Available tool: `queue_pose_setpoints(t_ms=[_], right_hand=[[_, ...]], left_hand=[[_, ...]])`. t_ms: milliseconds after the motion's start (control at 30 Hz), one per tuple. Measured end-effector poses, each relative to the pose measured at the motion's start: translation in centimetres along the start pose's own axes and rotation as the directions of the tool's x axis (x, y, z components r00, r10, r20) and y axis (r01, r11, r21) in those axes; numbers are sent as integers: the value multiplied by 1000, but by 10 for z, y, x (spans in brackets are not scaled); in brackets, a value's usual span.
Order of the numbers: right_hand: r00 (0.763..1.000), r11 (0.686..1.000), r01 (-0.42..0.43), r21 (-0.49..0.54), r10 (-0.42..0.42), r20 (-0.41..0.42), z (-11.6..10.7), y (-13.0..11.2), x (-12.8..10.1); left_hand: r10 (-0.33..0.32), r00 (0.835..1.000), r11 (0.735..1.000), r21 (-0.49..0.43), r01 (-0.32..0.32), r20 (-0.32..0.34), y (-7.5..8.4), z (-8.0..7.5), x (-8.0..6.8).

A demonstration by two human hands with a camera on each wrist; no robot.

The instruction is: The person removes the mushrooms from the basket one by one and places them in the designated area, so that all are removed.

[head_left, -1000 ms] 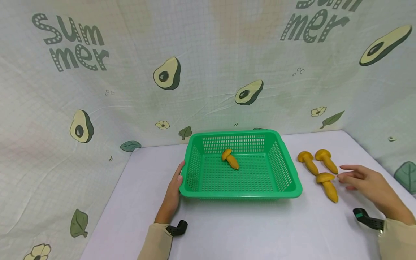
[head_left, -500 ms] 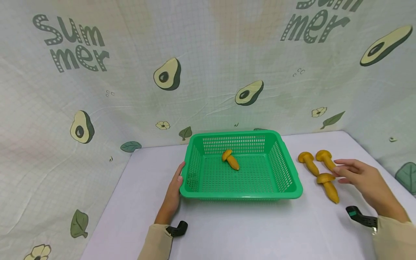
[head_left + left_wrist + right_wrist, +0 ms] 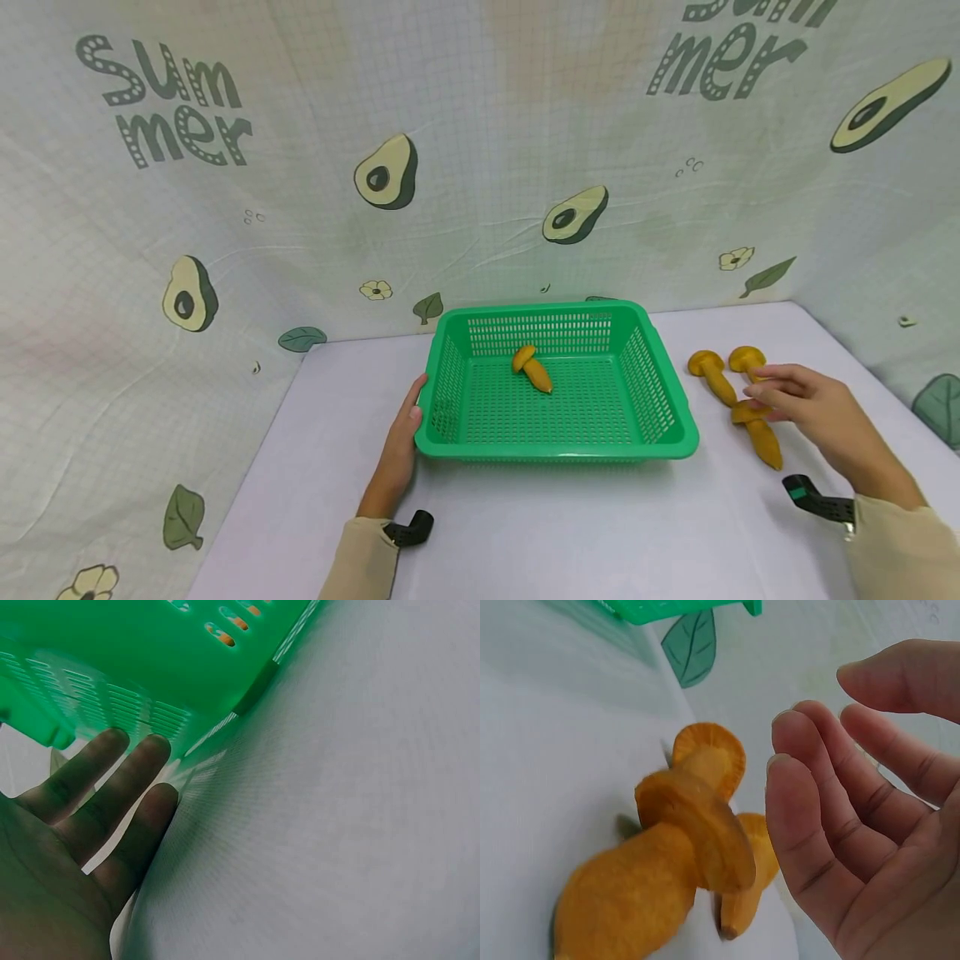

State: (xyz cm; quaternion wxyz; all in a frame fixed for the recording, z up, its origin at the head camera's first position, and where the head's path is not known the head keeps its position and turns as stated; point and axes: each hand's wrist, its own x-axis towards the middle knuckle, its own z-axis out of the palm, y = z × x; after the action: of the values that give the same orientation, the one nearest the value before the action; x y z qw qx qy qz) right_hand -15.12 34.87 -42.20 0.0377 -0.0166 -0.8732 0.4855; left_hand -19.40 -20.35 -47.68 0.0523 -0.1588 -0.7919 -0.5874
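A green plastic basket (image 3: 555,451) stands mid-table with one orange-yellow mushroom (image 3: 536,373) lying inside. Against its left side rests my left hand (image 3: 393,454), thumb and forefinger at the rim; in the left wrist view three extended fingers (image 3: 124,780) lie by the slotted wall (image 3: 150,645). To the basket's right lie three more mushrooms: a left one (image 3: 712,379), a back one (image 3: 746,359) and a front one (image 3: 763,442). Over the last two hovers my right hand (image 3: 821,412), partly covering them. The right wrist view shows its fingers loosely bent, holding nothing, beside the nearest mushroom (image 3: 630,892).
The white tabletop (image 3: 555,533) extends in front of the basket and to its left. A printed cloth (image 3: 480,167) with avocados and leaves hangs behind and at both sides. A black strap device (image 3: 817,500) sits on each wrist.
My right hand has moved left, from beside the mushrooms to over the back and front ones. The left hand, the basket and the mushrooms have stayed in place.
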Motion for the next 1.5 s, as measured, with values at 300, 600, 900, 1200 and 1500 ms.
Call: queue_pose_setpoints(t_ms=[300, 600, 900, 1200, 1500], right_hand=[[999, 997, -24, -69, 26, 32, 15, -23, 2], [997, 999, 34, 6, -34, 62, 26, -36, 9], [987, 996, 76, -46, -69, 145, 31, -67, 34], [968, 990, 142, -5, -138, 210, 35, -92, 61], [937, 988, 147, 44, -154, 314, 52, -116, 85]], left_hand=[[37, 999, 999, -12, -37, 2, -5, -1, -1], [30, 1000, 1000, -9, -30, 5, -7, 1, 3], [21, 1000, 1000, -10, -21, -6, -6, 2, 1], [9, 1000, 1000, -16, -9, -8, -4, 1, 1], [23, 1000, 1000, 0, -23, -5, -5, 0, 0]])
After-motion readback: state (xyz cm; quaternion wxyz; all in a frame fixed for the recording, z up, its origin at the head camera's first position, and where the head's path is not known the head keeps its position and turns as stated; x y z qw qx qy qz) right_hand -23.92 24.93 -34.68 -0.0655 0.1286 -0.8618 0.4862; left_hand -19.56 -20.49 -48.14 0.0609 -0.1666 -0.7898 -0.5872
